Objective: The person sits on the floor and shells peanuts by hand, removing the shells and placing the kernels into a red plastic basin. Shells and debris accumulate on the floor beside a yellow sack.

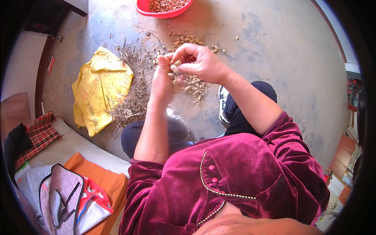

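My left hand (163, 79) is raised over the floor with its thumb up, holding a small cluster of unshelled peanuts (174, 69). My right hand (202, 63) meets it from the right, its thumb and fingers pinching at the same peanuts. Part of the grip is hidden behind the fingers. Below the hands, a loose pile of unshelled peanuts (195, 86) lies on the concrete floor. Another heap of peanuts (186, 40) lies just beyond them. Dry, tangled peanut roots and stems (133, 100) form a heap left of my left hand.
A red plastic basin (166, 14) of reddish-brown kernels stands at the far edge. A yellow woven sack (100, 88), bearing writing, lies on the left. At lower left, folded cloths (97, 170) cover a pale seat (88, 149). My sneaker (223, 104) rests right of the pile.
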A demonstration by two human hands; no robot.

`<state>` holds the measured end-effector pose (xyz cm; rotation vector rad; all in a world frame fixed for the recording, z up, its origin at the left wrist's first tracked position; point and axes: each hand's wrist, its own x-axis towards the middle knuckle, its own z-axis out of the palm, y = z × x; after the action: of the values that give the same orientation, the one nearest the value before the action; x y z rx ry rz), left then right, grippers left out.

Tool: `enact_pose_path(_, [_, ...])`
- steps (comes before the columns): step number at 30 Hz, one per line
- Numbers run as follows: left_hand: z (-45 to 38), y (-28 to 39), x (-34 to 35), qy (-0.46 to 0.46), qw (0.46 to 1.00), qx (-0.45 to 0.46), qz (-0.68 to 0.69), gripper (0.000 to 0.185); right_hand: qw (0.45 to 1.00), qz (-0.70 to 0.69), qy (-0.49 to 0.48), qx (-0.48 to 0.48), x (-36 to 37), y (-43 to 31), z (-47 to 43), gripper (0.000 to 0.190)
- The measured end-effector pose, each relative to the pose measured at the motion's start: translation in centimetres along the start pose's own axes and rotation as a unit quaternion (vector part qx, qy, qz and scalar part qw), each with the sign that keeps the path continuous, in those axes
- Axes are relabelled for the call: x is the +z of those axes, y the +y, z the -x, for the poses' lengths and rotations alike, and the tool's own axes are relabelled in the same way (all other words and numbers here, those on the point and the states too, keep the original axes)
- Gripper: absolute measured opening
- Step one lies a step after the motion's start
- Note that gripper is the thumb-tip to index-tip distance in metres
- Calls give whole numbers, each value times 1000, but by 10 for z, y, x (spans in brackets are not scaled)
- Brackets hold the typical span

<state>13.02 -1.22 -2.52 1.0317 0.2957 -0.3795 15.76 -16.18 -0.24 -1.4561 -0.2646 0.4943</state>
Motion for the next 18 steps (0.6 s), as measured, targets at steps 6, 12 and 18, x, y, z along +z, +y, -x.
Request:
enact_pose_path(6, [-4,-1,-2,-45,998,30,19,22,995,72,42,-61,-14,1,-4,18])
enact_pose_path(12, [-5,-5,-6,-24,996,79,-41,14,985,123,59,-105,-8,6,-7,15])
enact_pose_path(18, [3,-8,-7,-5,990,121,-65,10,992,-82,91,-4,-4,13,-9,13])
